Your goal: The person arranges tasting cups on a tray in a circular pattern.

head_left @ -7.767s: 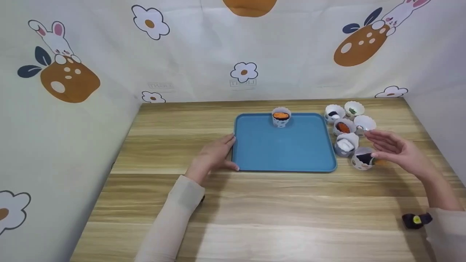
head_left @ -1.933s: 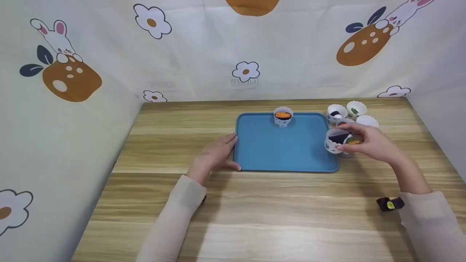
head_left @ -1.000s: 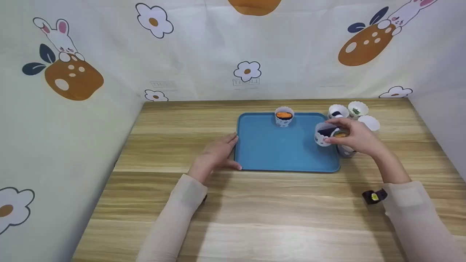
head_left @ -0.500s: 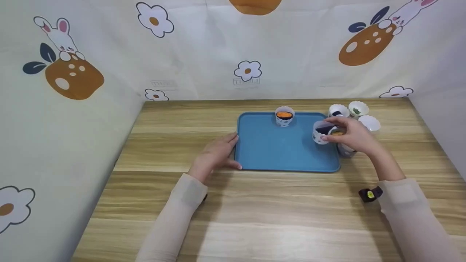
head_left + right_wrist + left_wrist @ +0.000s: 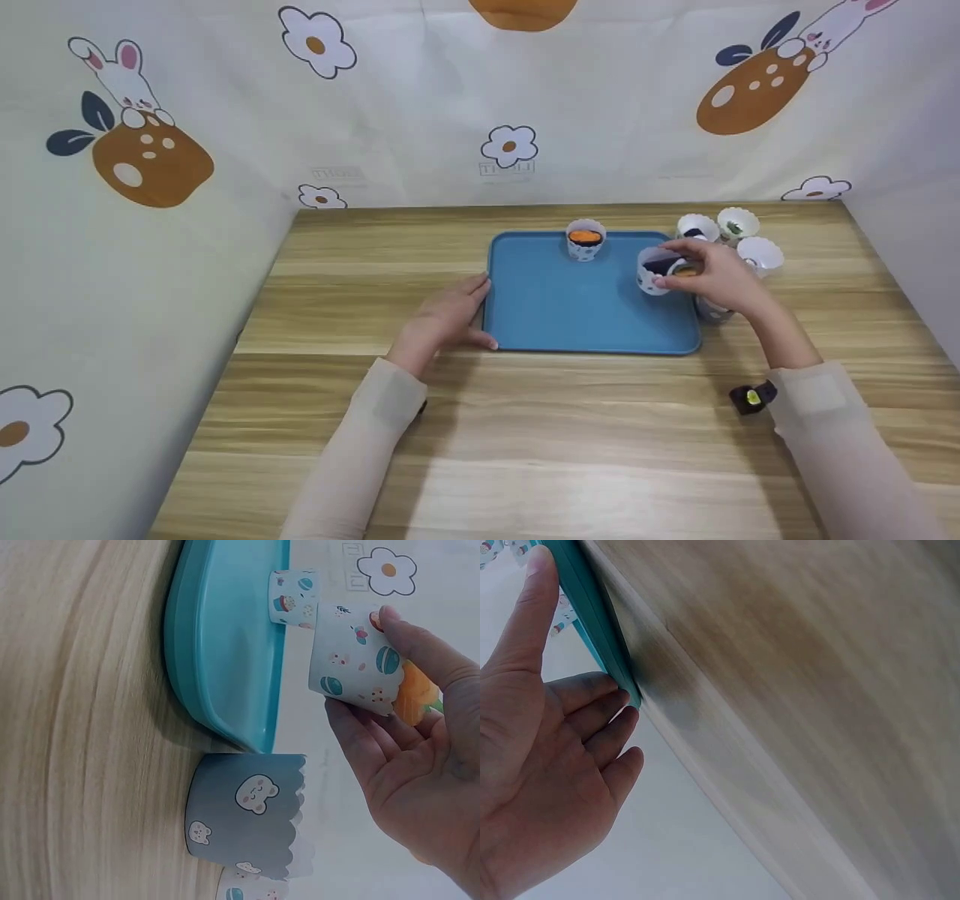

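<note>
My right hand [image 5: 712, 274] pinches a white paper cupcake cup [image 5: 651, 279] between thumb and fingers, above the right part of a blue tray [image 5: 577, 307]. Something dark and an orange piece stick out of it. In the right wrist view, the held cup [image 5: 352, 656] shows a printed pattern and hangs apart from the tray [image 5: 232, 652]. My left hand [image 5: 442, 319] rests against the tray's left edge, fingers fairly straight, thumb at the near corner. A second cup [image 5: 585, 251], holding an orange-topped dark piece, stands at the tray's far edge.
Right of the tray several more cups are grouped, among them one with something green [image 5: 738, 225], a white one [image 5: 760, 255] and a grey one [image 5: 240, 802] partly behind my right hand. A patterned cloth [image 5: 405, 112] hangs behind the wooden table [image 5: 540, 435].
My right hand, earlier beside the cups at the right, has taken hold of one and carried it left over the tray. The left hand stays at the tray's edge.
</note>
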A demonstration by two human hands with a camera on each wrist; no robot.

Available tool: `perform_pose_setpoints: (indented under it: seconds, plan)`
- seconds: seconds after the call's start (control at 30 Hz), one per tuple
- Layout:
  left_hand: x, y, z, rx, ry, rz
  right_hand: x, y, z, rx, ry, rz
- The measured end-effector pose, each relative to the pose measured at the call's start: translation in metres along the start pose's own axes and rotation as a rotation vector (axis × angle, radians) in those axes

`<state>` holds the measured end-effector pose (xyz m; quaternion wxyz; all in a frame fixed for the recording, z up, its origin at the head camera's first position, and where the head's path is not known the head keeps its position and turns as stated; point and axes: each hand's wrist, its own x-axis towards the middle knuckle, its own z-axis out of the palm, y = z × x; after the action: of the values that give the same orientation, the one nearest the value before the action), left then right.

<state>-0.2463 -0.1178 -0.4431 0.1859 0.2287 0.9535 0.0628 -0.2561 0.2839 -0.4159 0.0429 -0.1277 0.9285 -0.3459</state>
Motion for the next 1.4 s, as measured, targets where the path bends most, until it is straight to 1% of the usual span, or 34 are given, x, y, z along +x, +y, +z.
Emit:
perform_pose_setpoints:
  seconds: [0.13, 0.3, 0.53, 0.77, 0.93, 1.1, 1.4]
  plan:
    - [0.0, 0.0, 0.0, -0.008, 0.006, 0.003, 0.0, -0.003, 0.001, -0.011, 0.001, 0.011]
    - [0.0, 0.0, 0.0, -0.008, 0.011, 0.005, 0.003, -0.005, 0.004, 0.018, -0.005, 0.035]
    - [0.0, 0.001, 0.0, 0.005, 0.006, 0.001, 0.008, -0.006, 0.008, -0.016, 0.012, 0.042]
    - [0.0, 0.001, 0.0, 0.006, 0.009, -0.001, 0.014, -0.007, 0.012, 0.053, -0.004, 0.036]
    - [0.001, 0.0, 0.001, 0.014, 0.009, -0.003, 0.018, -0.005, 0.015, 0.081, 0.009, 0.043]
    - [0.001, 0.0, 0.001, 0.018, 0.008, -0.007, 0.02, -0.005, 0.018, 0.105, 0.0, 0.06]
    - [-0.001, 0.001, 0.001, -0.008, 0.015, -0.004, 0.028, -0.005, 0.025, 0.106, -0.015, 0.072]
